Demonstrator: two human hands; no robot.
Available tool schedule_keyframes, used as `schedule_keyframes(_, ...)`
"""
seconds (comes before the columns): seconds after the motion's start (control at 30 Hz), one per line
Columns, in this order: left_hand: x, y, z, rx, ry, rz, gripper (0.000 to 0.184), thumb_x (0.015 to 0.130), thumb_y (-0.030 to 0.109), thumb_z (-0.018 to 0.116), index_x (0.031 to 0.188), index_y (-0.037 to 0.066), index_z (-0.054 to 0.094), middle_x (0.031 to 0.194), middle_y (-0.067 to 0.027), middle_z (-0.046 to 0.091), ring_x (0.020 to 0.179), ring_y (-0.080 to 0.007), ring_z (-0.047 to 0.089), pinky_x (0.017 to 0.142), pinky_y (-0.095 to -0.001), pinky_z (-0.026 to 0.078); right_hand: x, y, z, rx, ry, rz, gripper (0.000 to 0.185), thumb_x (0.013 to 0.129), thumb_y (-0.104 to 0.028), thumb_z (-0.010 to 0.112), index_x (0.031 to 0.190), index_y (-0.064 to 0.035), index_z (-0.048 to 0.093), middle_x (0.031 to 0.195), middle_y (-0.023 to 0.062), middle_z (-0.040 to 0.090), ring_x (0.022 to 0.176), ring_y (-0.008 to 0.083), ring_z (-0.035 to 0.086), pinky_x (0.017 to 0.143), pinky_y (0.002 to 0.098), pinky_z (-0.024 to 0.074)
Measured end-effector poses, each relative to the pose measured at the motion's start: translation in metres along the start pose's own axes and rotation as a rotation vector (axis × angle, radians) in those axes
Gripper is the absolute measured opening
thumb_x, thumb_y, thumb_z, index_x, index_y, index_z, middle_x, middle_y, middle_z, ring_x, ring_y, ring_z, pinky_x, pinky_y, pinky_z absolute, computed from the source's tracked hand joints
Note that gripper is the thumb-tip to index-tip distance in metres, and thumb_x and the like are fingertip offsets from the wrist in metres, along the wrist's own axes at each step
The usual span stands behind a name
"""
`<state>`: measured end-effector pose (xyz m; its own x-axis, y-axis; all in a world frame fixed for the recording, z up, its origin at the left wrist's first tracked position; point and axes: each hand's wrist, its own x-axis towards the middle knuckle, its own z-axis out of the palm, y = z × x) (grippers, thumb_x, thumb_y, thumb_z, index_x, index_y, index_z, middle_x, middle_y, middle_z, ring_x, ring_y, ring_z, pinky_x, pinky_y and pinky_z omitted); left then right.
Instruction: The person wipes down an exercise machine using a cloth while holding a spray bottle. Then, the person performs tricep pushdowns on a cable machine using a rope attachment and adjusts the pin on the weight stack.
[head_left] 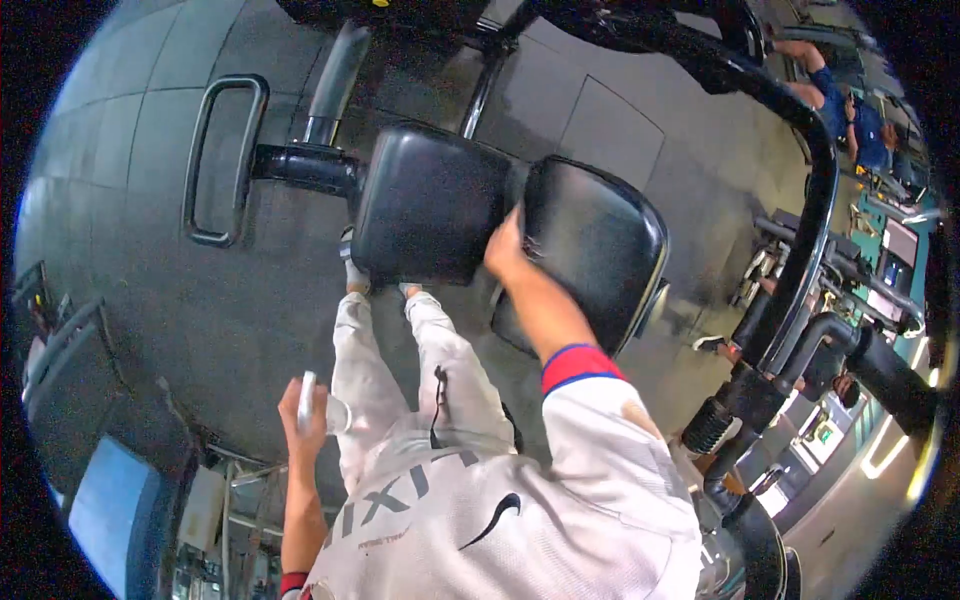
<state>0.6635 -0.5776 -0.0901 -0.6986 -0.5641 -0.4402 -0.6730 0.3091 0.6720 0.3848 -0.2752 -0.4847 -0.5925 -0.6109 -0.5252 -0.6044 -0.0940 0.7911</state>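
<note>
My left hand (303,420) hangs beside my left thigh, fingers wrapped round a white bottle (338,414) that looks like a spray bottle. Its pale upper part (307,392) sticks up past my fingers. My right hand (508,246) reaches forward to the near-side edge of a black padded backrest (592,240). It touches the pad close to where the pad meets the black seat (430,205). The fingers of that hand are blurred and partly hidden, so whether they hold anything does not show. Both pads belong to one exercise machine.
A looped metal handle (190,165) juts out left of the seat. A thick black frame tube (822,190) curves down on the right. Dark floor tiles (110,220) lie around my feet. Farther right, a person in dark blue (872,145) is among other machines.
</note>
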Motion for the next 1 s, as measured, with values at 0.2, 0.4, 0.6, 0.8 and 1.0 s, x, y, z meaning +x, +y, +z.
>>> schedule_keyframes(0.2, -0.022, 0.000, -0.006, -0.174, 0.192, 0.009, 0.020, 0.085, 0.009, 0.058, 0.071, -0.001, 0.048, 0.062, -0.0062, 0.042, 0.057, -0.0145, 0.040, 0.050, -0.0323, 0.032, -0.096, 0.195, -0.115, 0.774, -0.360, -0.771, 0.041, 0.087, -0.028, 0.042, 0.109, -0.0027, 0.064, 0.117, 0.0132, 0.060, 0.112, 0.0331, 0.051, 0.098, 0.0546, 0.0258)
schedule_keyframes(0.4, 0.002, 0.021, -0.022, -0.117, 0.044, 0.143, 0.023, 0.084, 0.011, 0.059, 0.069, 0.000, 0.045, 0.062, -0.0081, 0.040, 0.056, -0.0206, 0.041, 0.053, -0.0352, 0.034, -0.060, 0.350, -0.042, 0.898, 0.107, 0.486, 0.049, 0.089, -0.033, 0.044, 0.130, -0.0065, 0.046, 0.141, 0.0159, 0.033, 0.128, 0.0416, 0.026, 0.104, 0.0582, 0.0185)
schedule_keyframes(0.6, 0.017, 0.051, -0.047, -0.069, 0.091, 0.229, 0.024, 0.081, 0.019, 0.061, 0.071, 0.000, 0.051, 0.063, -0.0143, 0.048, 0.058, -0.0323, 0.050, 0.055, -0.0394, 0.038, -0.226, 0.315, -0.081, 1.091, 0.058, 0.042, 0.042, 0.083, -0.035, 0.049, 0.113, -0.0078, 0.061, 0.116, 0.0162, 0.051, 0.117, 0.0375, 0.041, 0.105, 0.0566, 0.0163)
schedule_keyframes(0.8, 0.034, 0.108, -0.066, -0.121, 0.078, 0.453, 0.018, 0.081, 0.013, 0.061, 0.069, 0.000, 0.054, 0.065, -0.0124, 0.052, 0.060, -0.0284, 0.054, 0.057, -0.0371, 0.041, -0.254, 0.327, -0.055, 1.198, 0.102, 1.138, 0.055, 0.090, -0.034, 0.046, 0.133, -0.0018, 0.038, 0.132, 0.0227, 0.042, 0.122, 0.0403, 0.037, 0.101, 0.0568, 0.0243)
schedule_keyframes(1.0, 0.084, 0.181, -0.045, -0.114, -0.043, 0.766, 0.018, 0.081, 0.011, 0.061, 0.070, 0.000, 0.054, 0.064, -0.0100, 0.051, 0.055, -0.0223, 0.049, 0.052, -0.0333, 0.039, -0.258, 0.308, -0.081, 1.327, -0.072, 1.291, 0.062, 0.088, -0.040, 0.049, 0.138, -0.0060, 0.034, 0.142, 0.0230, 0.027, 0.132, 0.0446, 0.019, 0.106, 0.0572, 0.0137)
